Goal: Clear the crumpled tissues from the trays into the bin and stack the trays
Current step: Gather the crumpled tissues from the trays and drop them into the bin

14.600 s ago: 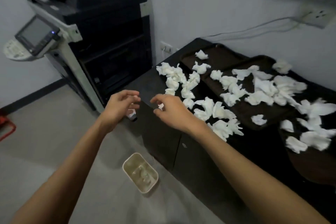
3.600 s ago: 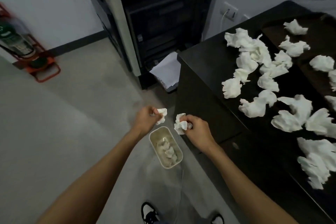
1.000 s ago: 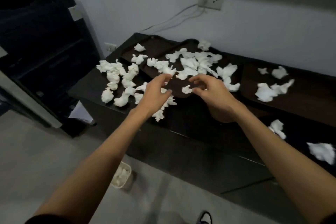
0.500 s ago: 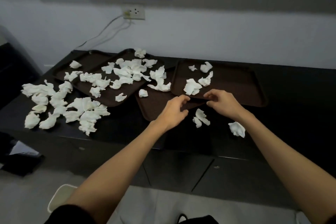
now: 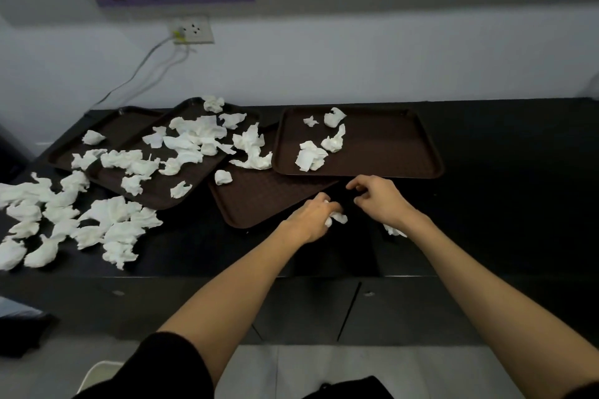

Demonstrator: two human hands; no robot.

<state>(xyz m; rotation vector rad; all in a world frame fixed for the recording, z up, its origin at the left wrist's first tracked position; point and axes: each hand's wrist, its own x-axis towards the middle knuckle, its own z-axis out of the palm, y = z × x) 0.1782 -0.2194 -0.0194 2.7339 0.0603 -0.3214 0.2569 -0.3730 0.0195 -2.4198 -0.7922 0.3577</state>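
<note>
1. Head view, the change: the left hand (image 5: 309, 219) has been brought down onto the countertop (image 5: 486, 204), and its fingers are now curled round a crumpled tissue (image 5: 337, 219). White paper shows past the fingertips. Half a second ago this tissue lay loose there, and the hand was empty over the edge of the middle tray (image 5: 265, 201).
2. The right hand (image 5: 379, 201) is held just right of the left, fingers loosely curled, with nothing gripped. A second tissue (image 5: 393, 231) lies partly hidden beneath its wrist.
3. One stray piece is judged secured, and the second is probably meant for the right hand. Both must then be carried to the bin (image 5: 94, 376), seen on the floor far below and left of the left hand.
4. Much is left. A few tissues lie in the far tray (image 5: 389, 146) beyond the right hand. More are spread over the left trays (image 5: 155, 196), and a loose heap (image 5: 107, 220) lies well left of the left hand. The trays overlap but have not been stacked.
5. Against 3.6 s ago: each hand then held a tissue over the bin. Both have since been returned to the countertop.
</note>
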